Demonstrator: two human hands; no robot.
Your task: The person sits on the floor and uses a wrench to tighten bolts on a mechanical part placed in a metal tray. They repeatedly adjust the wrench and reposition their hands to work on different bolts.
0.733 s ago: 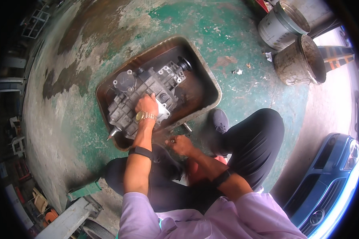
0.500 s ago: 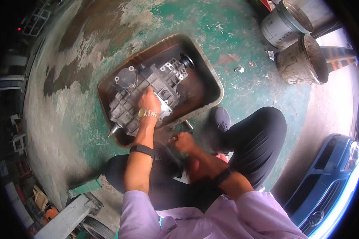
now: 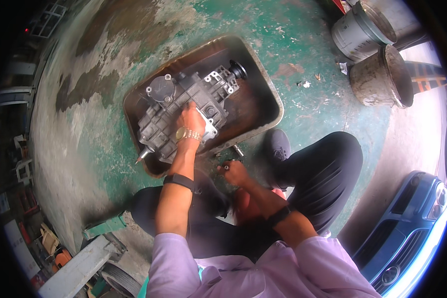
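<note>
One head-worn fisheye view looks steeply down from above a crouching person, close over their own arms, which enter from the lower edge. The green floor [image 3: 134, 149] fills the frame and curves toward the dark rim. A metal tray [image 3: 263, 79] sits just above centre, near the lens; two drums [image 3: 377, 54] lie upper right, a blue car [image 3: 407, 223] lower right.

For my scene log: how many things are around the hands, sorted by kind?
Gearbox casing, under the left hand: 1
Rusty metal tray: 1
Metal buckets: 2
Small metal part in the right hand: 1
Blue car: 1
Total: 6
</note>
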